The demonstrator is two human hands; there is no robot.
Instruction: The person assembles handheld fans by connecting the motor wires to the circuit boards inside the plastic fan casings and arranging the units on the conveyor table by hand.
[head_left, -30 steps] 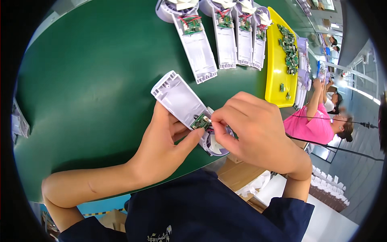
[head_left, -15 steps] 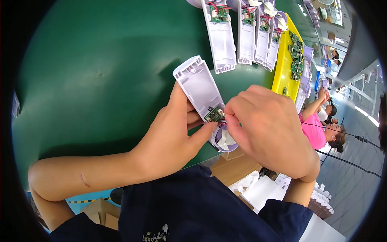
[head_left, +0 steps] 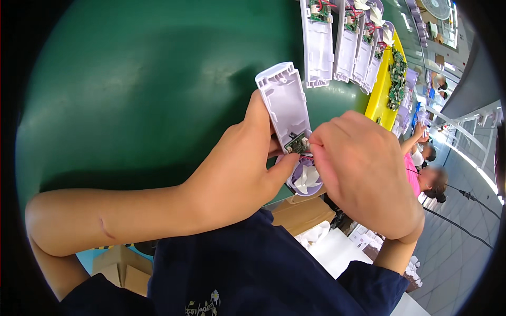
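Observation:
A long pale lilac plastic housing half point(head_left: 284, 102) is tilted in my left hand point(head_left: 240, 158), whose fingers wrap behind it while the thumb lies near its lower end. Inside that lower end sits a small green circuit board point(head_left: 297, 143). Below the board a white fan blade point(head_left: 306, 179) shows in the round purple end. My right hand point(head_left: 363, 171) is closed, thumb and forefinger pinched at the board's right edge beside thin wires. What the pinch holds is hidden behind the fingers.
Several similar housings point(head_left: 319, 52) with boards, red wires and fans lie at the far right of the green table point(head_left: 132, 105). Beside them a yellow tray point(head_left: 375, 105) holds a heap of circuit boards point(head_left: 397, 79). Cardboard boxes point(head_left: 124, 268) stand below. A person in pink point(head_left: 411, 174) works at the right.
In the picture, both hands and the housing sit a little farther right, and the housing is more upright. The right hand keeps its pinch at the board's edge.

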